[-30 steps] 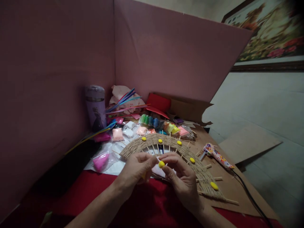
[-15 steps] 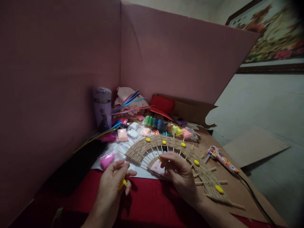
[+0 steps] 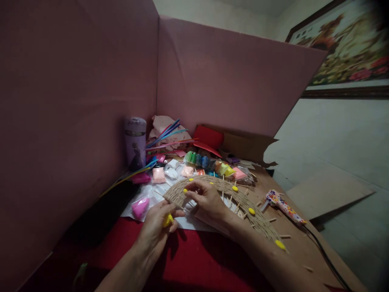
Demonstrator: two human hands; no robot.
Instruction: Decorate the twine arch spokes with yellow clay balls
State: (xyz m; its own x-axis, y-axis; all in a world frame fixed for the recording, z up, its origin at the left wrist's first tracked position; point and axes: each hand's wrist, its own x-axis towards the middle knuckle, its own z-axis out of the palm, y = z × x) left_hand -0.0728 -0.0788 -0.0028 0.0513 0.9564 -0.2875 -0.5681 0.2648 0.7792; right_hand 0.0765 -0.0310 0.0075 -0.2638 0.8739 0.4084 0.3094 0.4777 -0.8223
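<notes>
A woven jute arch (image 3: pixel 258 221) with wooden sticks poking out lies on the table, dotted with small yellow clay balls (image 3: pixel 251 211). My right hand (image 3: pixel 206 198) reaches across its left part, fingertips pinched on a small yellow clay ball (image 3: pixel 185 191) pressed against the weave. My left hand (image 3: pixel 158 225) rests on the red cloth just below the arch's left end, its fingers closed round a lump of yellow clay (image 3: pixel 167 220).
Packets of coloured clay (image 3: pixel 209 162) lie behind the arch, a pink packet (image 3: pixel 139 207) at the left. A purple bottle (image 3: pixel 135 142) and coloured sticks (image 3: pixel 165 132) stand by the pink partition (image 3: pixel 212 73). A patterned glue gun (image 3: pixel 282 205) with cord lies right.
My right hand has moved left along the arch to its left part with a yellow ball. My left hand drew apart from it, down to the red cloth, holding the yellow lump.
</notes>
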